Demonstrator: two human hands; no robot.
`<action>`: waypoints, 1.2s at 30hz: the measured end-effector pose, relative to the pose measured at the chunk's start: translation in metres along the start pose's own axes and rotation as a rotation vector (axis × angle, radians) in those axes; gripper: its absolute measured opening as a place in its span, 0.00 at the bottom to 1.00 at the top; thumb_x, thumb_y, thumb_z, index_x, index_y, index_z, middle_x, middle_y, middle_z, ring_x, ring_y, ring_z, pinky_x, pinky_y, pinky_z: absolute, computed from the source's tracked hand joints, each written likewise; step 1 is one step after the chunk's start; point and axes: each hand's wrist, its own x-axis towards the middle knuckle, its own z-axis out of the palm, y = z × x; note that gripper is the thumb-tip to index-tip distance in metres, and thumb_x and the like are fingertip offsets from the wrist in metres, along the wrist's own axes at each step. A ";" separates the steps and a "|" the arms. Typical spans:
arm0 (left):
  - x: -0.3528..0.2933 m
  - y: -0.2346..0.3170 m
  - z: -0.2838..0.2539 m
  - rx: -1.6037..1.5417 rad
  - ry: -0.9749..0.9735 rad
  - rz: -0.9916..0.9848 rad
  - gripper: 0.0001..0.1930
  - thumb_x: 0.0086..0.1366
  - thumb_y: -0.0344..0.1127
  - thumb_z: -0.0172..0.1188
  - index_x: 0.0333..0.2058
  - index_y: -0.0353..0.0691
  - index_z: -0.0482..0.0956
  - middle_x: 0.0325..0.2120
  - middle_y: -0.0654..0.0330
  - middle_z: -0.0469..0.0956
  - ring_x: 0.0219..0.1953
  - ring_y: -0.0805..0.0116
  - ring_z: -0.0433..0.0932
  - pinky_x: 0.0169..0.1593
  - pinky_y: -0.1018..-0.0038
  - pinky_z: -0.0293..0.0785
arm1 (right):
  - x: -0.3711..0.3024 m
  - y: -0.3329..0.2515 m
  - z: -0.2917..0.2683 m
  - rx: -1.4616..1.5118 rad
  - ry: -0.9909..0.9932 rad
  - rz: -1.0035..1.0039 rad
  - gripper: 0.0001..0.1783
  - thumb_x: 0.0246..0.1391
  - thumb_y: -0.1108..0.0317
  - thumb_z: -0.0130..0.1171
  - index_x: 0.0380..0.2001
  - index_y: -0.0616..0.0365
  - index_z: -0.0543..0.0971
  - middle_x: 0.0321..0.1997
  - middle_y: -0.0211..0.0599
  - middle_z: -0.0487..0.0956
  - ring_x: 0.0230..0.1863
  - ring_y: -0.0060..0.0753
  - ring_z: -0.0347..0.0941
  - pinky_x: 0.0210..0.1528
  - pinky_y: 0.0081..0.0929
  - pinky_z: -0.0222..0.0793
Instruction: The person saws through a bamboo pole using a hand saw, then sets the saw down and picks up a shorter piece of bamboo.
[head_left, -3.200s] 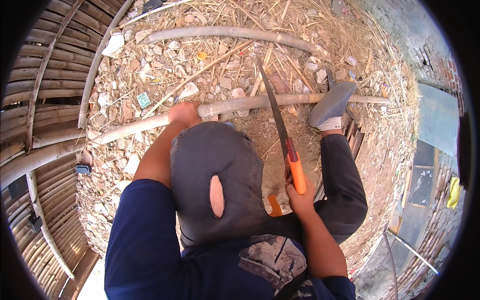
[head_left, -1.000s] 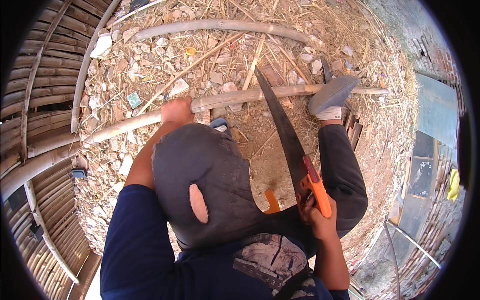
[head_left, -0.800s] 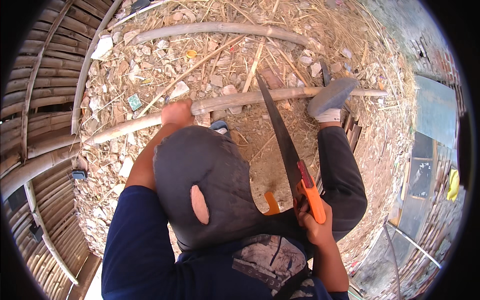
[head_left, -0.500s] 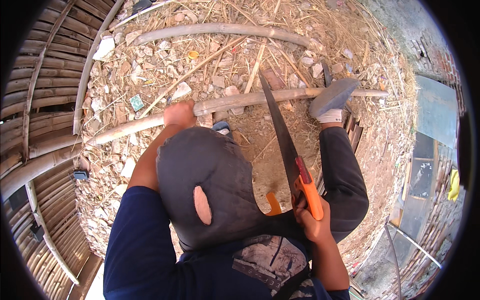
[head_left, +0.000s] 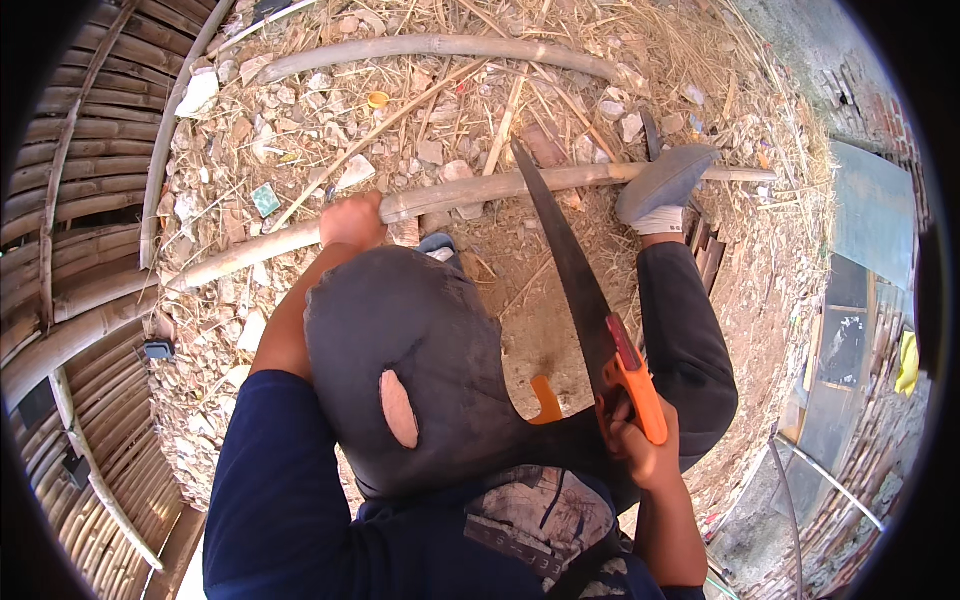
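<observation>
A long bamboo pole (head_left: 450, 198) lies across in front of me, over the rubble. My left hand (head_left: 352, 218) is closed around it, left of the middle. In my right hand (head_left: 645, 445) is the orange and red handle of a handsaw (head_left: 565, 262). Its dark blade points away from me, and the tip end crosses the pole in view; I cannot tell whether the teeth touch the bamboo. A grey shoe (head_left: 668, 185) on my right foot rests over the pole's right part. My knee in dark trousers (head_left: 405, 330) hides some of the ground between my arms.
Another bamboo pole (head_left: 440, 46) lies farther off among straw and broken stones. A slatted bamboo wall (head_left: 95, 200) stands on the left. Toward the right are a rough wall and a light blue-grey sheet (head_left: 872, 220). A curved orange piece (head_left: 545, 400) shows beside my knee.
My right hand has shifted slightly right and nearer to me with the saw, tilting the blade a little more. My left hand keeps its hold on the pole.
</observation>
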 end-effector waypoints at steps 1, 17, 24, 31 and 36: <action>0.001 0.000 -0.003 -0.003 0.013 -0.001 0.16 0.60 0.39 0.63 0.47 0.47 0.79 0.43 0.55 0.85 0.48 0.55 0.85 0.53 0.58 0.79 | 0.013 -0.005 0.007 -0.032 -0.011 0.005 0.03 0.48 0.78 0.54 0.29 0.61 0.74 0.22 0.31 0.74 0.24 0.21 0.70 0.32 0.21 0.67; 0.000 -0.001 -0.005 0.029 -0.015 -0.004 0.17 0.60 0.42 0.65 0.47 0.47 0.79 0.44 0.55 0.85 0.48 0.55 0.85 0.54 0.57 0.78 | -0.015 -0.012 0.003 0.027 0.005 0.019 0.04 0.50 0.79 0.55 0.32 0.62 0.74 0.27 0.31 0.73 0.28 0.20 0.69 0.35 0.22 0.67; 0.000 -0.002 -0.007 0.018 -0.023 0.015 0.17 0.60 0.43 0.65 0.47 0.48 0.79 0.44 0.55 0.85 0.48 0.55 0.85 0.54 0.58 0.79 | -0.006 -0.005 0.002 0.050 -0.004 -0.003 0.05 0.50 0.79 0.54 0.33 0.63 0.74 0.29 0.32 0.75 0.28 0.19 0.70 0.38 0.22 0.69; 0.001 -0.002 -0.005 0.000 -0.026 0.011 0.17 0.61 0.41 0.66 0.49 0.49 0.79 0.41 0.56 0.85 0.46 0.55 0.85 0.53 0.59 0.80 | -0.004 -0.012 -0.001 -0.059 -0.018 0.096 0.04 0.50 0.77 0.56 0.31 0.62 0.74 0.30 0.32 0.76 0.29 0.21 0.71 0.39 0.21 0.69; 0.001 0.004 -0.008 0.041 -0.021 -0.014 0.17 0.61 0.41 0.66 0.48 0.49 0.79 0.42 0.55 0.85 0.47 0.54 0.85 0.54 0.58 0.79 | -0.032 -0.021 0.000 -0.001 0.038 0.022 0.04 0.51 0.77 0.55 0.32 0.63 0.74 0.29 0.31 0.75 0.30 0.21 0.71 0.43 0.21 0.71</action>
